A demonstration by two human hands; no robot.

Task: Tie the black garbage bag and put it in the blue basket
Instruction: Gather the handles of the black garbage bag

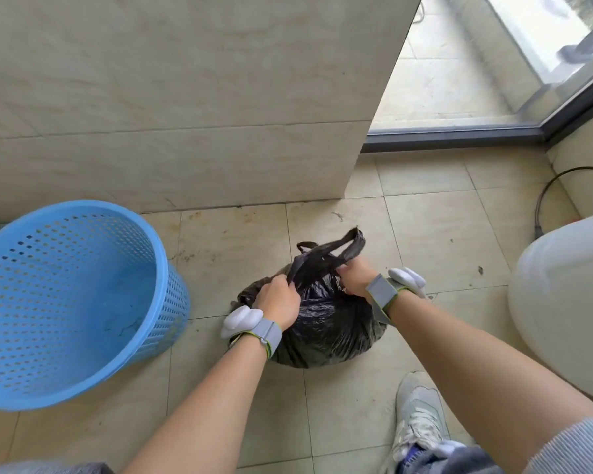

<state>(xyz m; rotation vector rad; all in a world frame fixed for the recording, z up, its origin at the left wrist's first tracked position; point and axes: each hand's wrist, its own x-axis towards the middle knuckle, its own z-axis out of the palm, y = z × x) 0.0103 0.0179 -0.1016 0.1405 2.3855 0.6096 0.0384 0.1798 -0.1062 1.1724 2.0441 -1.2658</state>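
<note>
Black plastic is bunched in both fists: the left hand [277, 302] is closed around one gathered handle of the black garbage bag [326, 323], and the right hand [356, 278] is closed around the other, whose loop [343, 249] sticks up and away past the knuckles. The two hands sit close together over the top of the bag, with the twisted plastic stretched between them. Each wrist carries a grey strap [381, 291] with a white pod attached on its outer side. The bag itself sits full and rounded on the tiled floor [240, 241], its mouth drawn up but not visibly knotted. To the left, well apart from the bag, the blue basket [65, 302] stands on the floor near the pale wall [172, 97], with small bits of debris on its bottom. A large white container [565, 313] stands at the right edge. A light sneaker [420, 415] rests on the tiles near the bag's right side.
</note>
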